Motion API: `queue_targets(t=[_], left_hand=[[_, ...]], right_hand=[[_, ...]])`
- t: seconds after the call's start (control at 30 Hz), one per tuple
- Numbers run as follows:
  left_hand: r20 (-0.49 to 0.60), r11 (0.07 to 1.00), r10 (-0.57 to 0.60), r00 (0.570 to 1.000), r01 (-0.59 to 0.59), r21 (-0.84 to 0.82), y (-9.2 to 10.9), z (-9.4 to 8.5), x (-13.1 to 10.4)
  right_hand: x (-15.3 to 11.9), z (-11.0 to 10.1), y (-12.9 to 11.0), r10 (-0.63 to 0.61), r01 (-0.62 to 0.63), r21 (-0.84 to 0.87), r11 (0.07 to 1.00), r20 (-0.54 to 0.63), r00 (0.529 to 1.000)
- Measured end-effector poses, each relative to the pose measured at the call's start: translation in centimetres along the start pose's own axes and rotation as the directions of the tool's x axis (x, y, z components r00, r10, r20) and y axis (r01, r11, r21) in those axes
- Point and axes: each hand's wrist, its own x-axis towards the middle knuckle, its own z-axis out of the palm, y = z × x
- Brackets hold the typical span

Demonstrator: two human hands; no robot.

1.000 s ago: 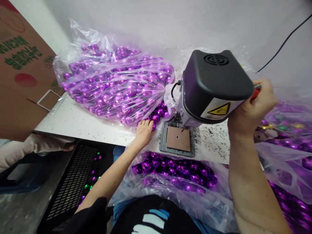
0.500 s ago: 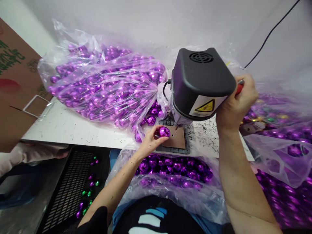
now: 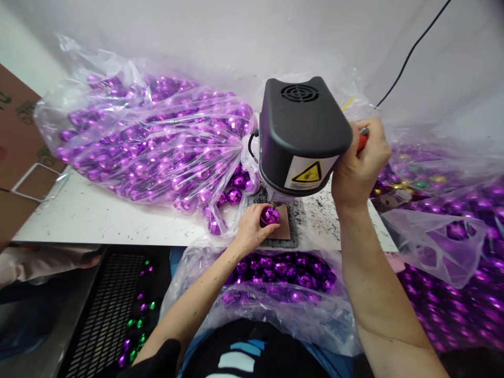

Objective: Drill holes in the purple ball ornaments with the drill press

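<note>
left hand (image 3: 254,224) pinches a purple ball (image 3: 270,216) over the brown plate (image 3: 285,231), contact unclear, under the black machine (image 3: 305,121); right hand (image 3: 364,165) grips the red handle (image 3: 361,143); a steady side pinch serves best.

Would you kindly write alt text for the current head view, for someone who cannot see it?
A person's left hand holds a purple ball over a brown plate beneath a black machine, while the right hand grips a red handle. Clear bags hold more purple balls.
</note>
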Motion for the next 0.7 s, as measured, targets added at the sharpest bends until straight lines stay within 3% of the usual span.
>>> queue_targets(t=[0.37, 0.7], left_hand=[[-0.106, 0.994, 0.111, 0.988, -0.112, -0.007, -0.8, 1.4, -1.4], [-0.075, 0.986, 0.167, 0.983, -0.167, 0.009, -1.2, 1.3, -1.9]], right_hand=[[0.0, -0.1, 0.0, -0.009, 0.009, -0.009, 1.0, 0.013, 1.0], [-0.2, -0.1, 0.0, -0.017, 0.017, -0.003, 1.0, 0.005, 1.0]])
